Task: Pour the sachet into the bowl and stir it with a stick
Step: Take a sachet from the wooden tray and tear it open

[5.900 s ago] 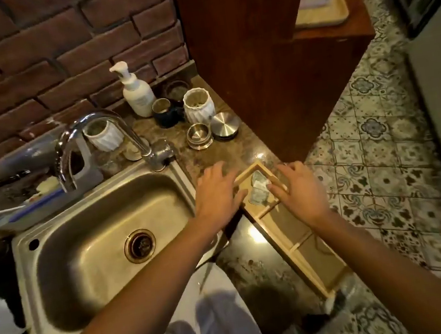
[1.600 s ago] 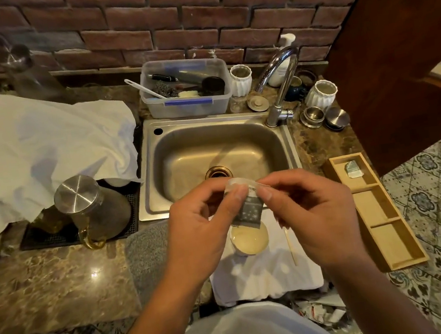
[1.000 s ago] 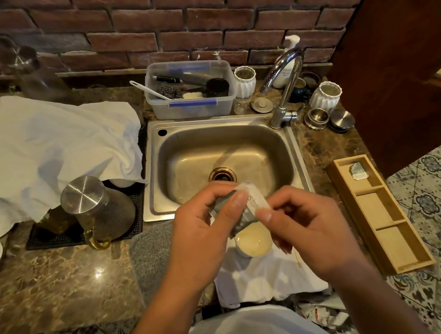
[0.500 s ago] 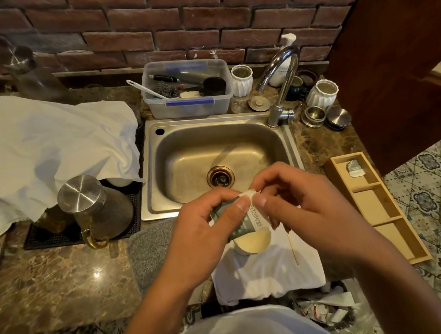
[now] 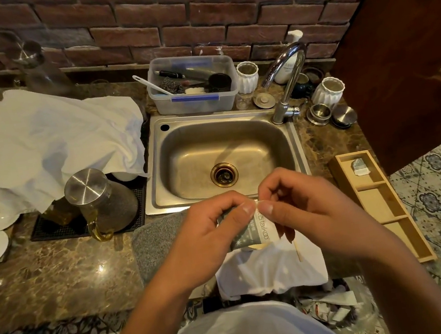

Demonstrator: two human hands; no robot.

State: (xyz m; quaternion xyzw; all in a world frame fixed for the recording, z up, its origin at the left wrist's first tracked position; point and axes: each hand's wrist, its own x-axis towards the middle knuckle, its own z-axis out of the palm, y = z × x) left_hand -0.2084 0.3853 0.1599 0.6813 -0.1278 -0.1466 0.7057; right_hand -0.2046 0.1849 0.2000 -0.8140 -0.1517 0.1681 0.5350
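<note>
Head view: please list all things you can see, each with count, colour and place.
sachet: 1, grey-green and white, pinched between both hands
stick: 1, pale wood, on white cloth
white cloth: 1, counter front edge
sink: 1, steel, centre
tap: 1, chrome, behind sink at right
plastic tub: 1, clear, behind sink
wooden tray: 1, light wood, right, one sachet inside
jug: 1, glass with steel lid, left
large cloth: 1, white, left
left hand: 1, pinches sachet
right hand: 1, pinches sachet top
</note>
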